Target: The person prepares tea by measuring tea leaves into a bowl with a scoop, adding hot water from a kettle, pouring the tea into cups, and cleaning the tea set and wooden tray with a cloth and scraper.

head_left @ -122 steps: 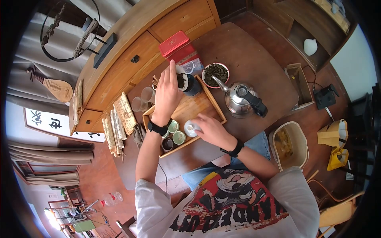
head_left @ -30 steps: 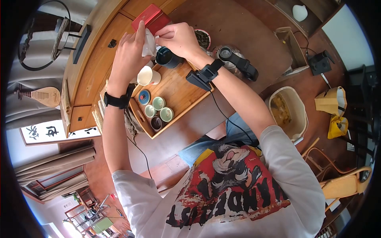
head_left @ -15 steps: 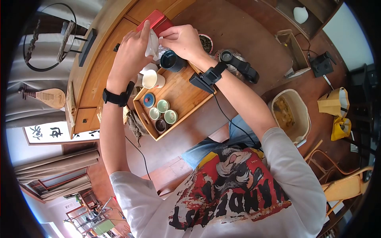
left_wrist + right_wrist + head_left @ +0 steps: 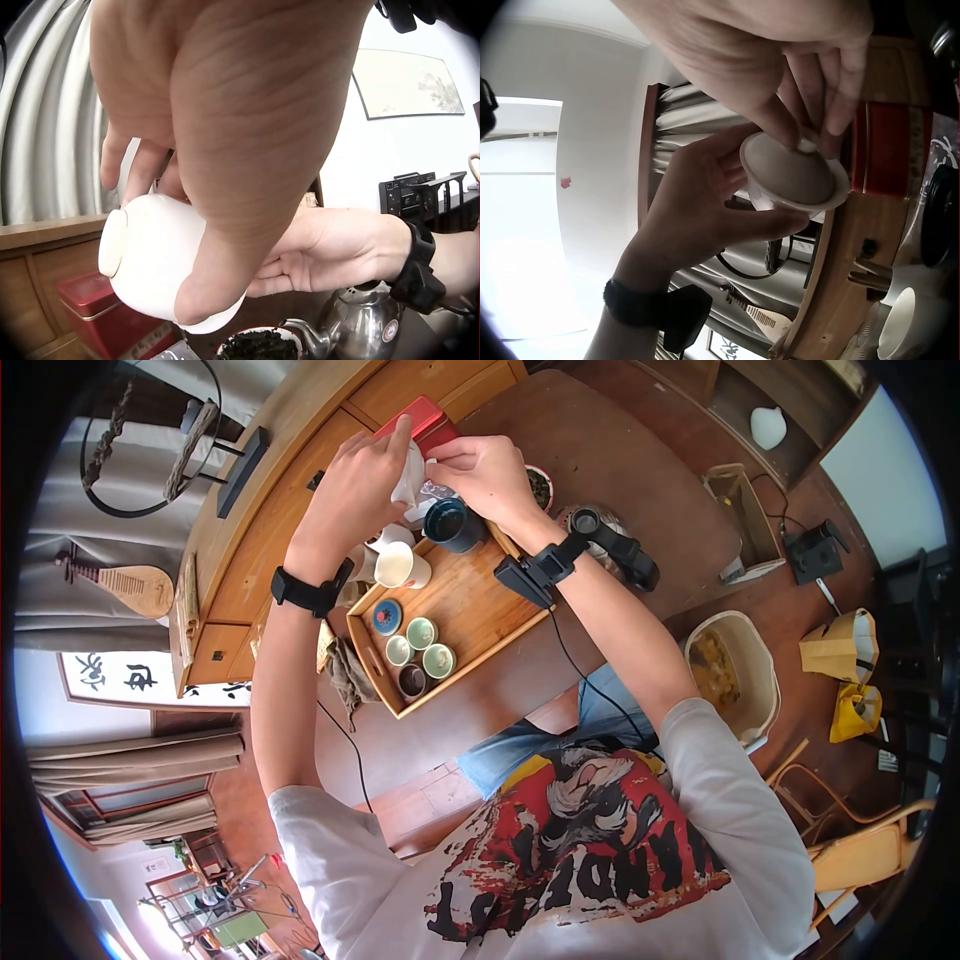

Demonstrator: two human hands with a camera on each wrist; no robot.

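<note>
My left hand (image 4: 355, 485) grips a white gaiwan bowl (image 4: 154, 255) that is tipped on its side, the thumb and fingers at its rim. In the right wrist view, the white lid (image 4: 787, 169) sits in the bowl's mouth. My right hand (image 4: 490, 478) pinches the knob of this lid. Both hands are raised over the far end of the wooden tray (image 4: 480, 595), close to a dark blue cup-like vessel (image 4: 455, 538). A white pitcher (image 4: 402, 567) stands beside that vessel. What the gaiwan holds is hidden.
Pale green cups (image 4: 438, 660), a dark cup (image 4: 412, 680) and a blue lid (image 4: 387, 617) occupy the tray's near left corner. A red tin (image 4: 425, 422) stands behind the hands. A steel kettle (image 4: 367, 322) and a bowl of dark leaves (image 4: 262, 346) are to the right.
Four seconds ago the right hand was at the white lid on the tray and leaves showed in the gaiwan. Now the lid covers the tipped bowl. Over the last second both hands keep nearly the same pose.
</note>
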